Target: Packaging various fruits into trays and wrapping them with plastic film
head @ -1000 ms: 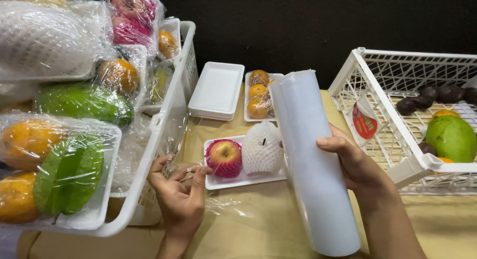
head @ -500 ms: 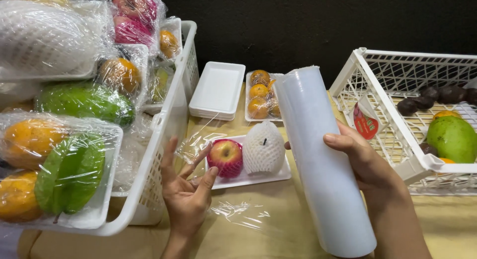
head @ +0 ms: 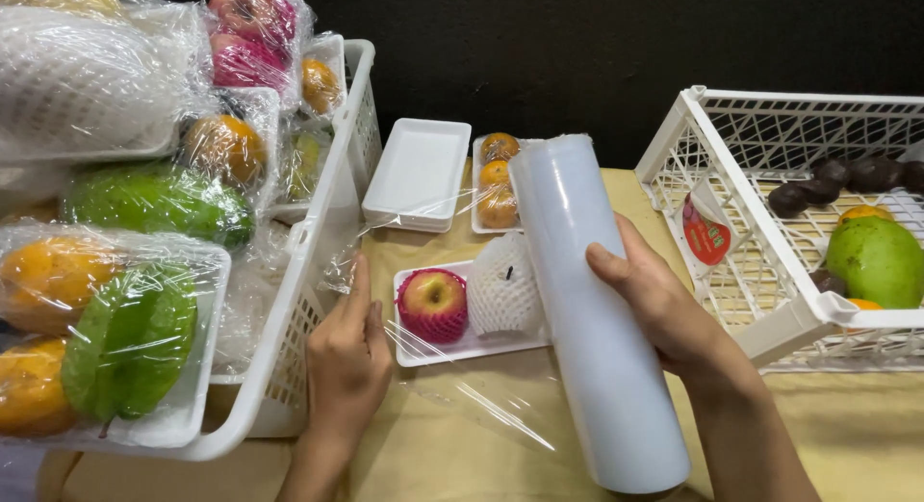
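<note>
Hands working over a tan table. Right hand, right of the middle of the frame, wrapping tight around a big white roll of cling film, thumb on top. Roll leaning from the top middle down to the bottom middle. Left hand, lower left of the middle, fingers pressed together and pinching the edge of a clear film sheet. Sheet stretching from the roll across to that hand, shiny and wrinkled, passing over the front of a small white tray.

Tray lying in the middle of the frame, between the two hands, just beside the roll. Sitting in it: a red apple in a pink foam net, and right next to it a round fruit in a white foam net, touching the roll's side.

Behind the tray, toward the top middle: a stack of empty white trays, and beside it a tray of small oranges, partly hiding behind the roll.

Filling the left side of the frame: a white basket holding wrapped trays of fruit, green, orange and pink.

Sitting at the right side: a white crate with a green mango and some dark round fruits inside.
</note>
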